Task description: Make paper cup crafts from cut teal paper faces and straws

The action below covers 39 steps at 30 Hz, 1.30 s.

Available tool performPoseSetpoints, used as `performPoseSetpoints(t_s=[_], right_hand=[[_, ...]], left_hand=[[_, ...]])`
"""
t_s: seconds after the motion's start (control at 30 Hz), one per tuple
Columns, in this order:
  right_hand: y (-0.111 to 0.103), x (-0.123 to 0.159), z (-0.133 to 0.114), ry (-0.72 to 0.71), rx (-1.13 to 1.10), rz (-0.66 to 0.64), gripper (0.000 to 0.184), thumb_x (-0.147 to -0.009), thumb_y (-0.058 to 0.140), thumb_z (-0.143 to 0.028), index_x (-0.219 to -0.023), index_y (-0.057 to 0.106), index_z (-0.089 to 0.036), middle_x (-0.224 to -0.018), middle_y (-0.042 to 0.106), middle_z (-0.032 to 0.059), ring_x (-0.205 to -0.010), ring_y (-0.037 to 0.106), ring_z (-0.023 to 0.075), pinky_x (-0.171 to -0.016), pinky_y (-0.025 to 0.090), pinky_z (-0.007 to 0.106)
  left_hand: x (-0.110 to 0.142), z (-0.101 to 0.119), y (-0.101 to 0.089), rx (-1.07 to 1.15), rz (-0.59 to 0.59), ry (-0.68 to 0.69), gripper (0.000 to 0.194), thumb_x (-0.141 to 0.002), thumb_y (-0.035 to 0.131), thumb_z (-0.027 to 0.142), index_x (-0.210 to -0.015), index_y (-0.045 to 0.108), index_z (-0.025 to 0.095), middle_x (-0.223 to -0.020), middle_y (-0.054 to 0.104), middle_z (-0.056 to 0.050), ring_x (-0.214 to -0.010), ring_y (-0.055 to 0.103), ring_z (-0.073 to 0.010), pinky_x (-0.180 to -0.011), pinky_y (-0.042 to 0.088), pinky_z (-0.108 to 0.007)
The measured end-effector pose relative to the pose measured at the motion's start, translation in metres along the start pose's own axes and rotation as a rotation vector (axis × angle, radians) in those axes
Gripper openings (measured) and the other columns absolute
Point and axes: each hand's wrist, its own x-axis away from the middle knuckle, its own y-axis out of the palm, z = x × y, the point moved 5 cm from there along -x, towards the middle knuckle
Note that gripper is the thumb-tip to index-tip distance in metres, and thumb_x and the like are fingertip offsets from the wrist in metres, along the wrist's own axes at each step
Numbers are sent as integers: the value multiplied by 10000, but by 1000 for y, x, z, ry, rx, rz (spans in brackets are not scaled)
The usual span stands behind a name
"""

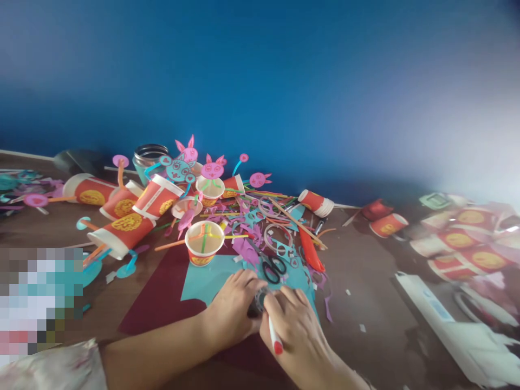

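Low in the centre of the head view, my left hand [233,307] is closed around a small dark, round object [259,301], pressing it down on light-blue paper [199,284]. What exactly the object is, I cannot make out. My right hand [298,327] grips a white marker [275,335] with a red end pointing back toward me; its tip is hidden at the round object. Black-handled scissors [272,269] lie just beyond my hands. Under the blue paper is a dark red sheet [156,295]. A paper cup [200,260] with crossed straws stands on the blue paper's far left part.
Red-and-white cups [122,235] with straw arms and paper faces crowd the left. Pink and blue scraps [247,216] and an orange-red tool [311,249] lie ahead. More cups [459,238] and a white box [424,300] are at right. A blue wall [260,97] stands behind.
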Motion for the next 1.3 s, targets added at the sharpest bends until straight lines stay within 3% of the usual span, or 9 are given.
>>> performPoseSetpoints(t_s=[0.13, 0.43, 0.6, 0.77, 0.9, 1.0, 1.1, 1.2, 1.3], right_hand=[[2, 14, 11, 25, -201, -28, 132, -838, 410, -88, -790, 465, -198, -756, 541, 26, -742, 474, 192, -695, 318, 323], [11, 7, 36, 91, -623, -121, 71, -858, 428, -159, -823, 467, -207, -804, 527, 12, -798, 487, 175, -751, 373, 310], [23, 7, 57, 397, -947, -164, 155, -845, 427, -239, -716, 504, -198, -654, 489, -18, -629, 441, 139, -592, 342, 258], [37, 19, 81, 775, -1323, 209, 166, -776, 475, -270, -639, 525, -193, -557, 479, -24, -574, 425, 133, -556, 338, 249], [45, 24, 88, 873, -1585, 414, 155, -713, 516, -283, -589, 490, -194, -513, 445, -23, -514, 395, 129, -507, 346, 254], [47, 24, 89, 900, -1654, 454, 147, -696, 526, -283, -583, 485, -199, -519, 442, -20, -517, 411, 135, -501, 361, 257], [47, 23, 86, 919, -1694, 493, 145, -683, 532, -266, -564, 480, -201, -529, 435, -22, -526, 420, 134, -507, 370, 255], [50, 23, 81, 948, -1788, 500, 111, -657, 559, -251, -579, 502, -197, -544, 446, -31, -525, 431, 124, -512, 376, 247], [53, 22, 78, 925, -1838, 481, 95, -656, 578, -267, -613, 545, -189, -541, 478, -32, -531, 448, 121, -518, 375, 238]], left_hand=[[1, 0, 0, 12, -13, -8, 440, -672, 683, 243, -1092, 569, 179, -1024, 568, -86, -962, 514, -250, -870, 424, -388], [0, 1, -1, 2, -18, -18, 432, -672, 672, 241, -1088, 565, 205, -1011, 567, -73, -959, 519, -248, -861, 430, -382], [0, 3, -2, -16, -12, -23, 393, -653, 678, 225, -1032, 576, 216, -1000, 559, -61, -943, 523, -241, -851, 434, -378], [-1, 3, -4, 22, 5, -21, 446, -636, 679, 203, -1070, 575, 219, -1011, 569, -64, -956, 530, -243, -872, 435, -386], [-4, 1, -14, 171, 67, -61, 333, -662, 648, 190, -992, 606, 206, -948, 605, -56, -913, 555, -225, -844, 454, -362], [-7, -8, -23, 376, 150, -179, 265, -747, 604, 289, -993, 600, 189, -956, 627, -61, -893, 579, -214, -810, 470, -344], [-7, -17, -27, 525, 206, -291, 325, -800, 547, 383, -1045, 579, 171, -984, 637, -78, -851, 600, -210, -737, 490, -332], [-5, -14, -31, 423, 245, -250, 328, -756, 592, 313, -1055, 577, 176, -1015, 627, -79, -910, 590, -221, -798, 479, -356], [-2, -2, -30, 245, 208, -127, 371, -685, 630, 212, -1052, 580, 187, -1034, 607, -77, -983, 563, -228, -883, 454, -377]])
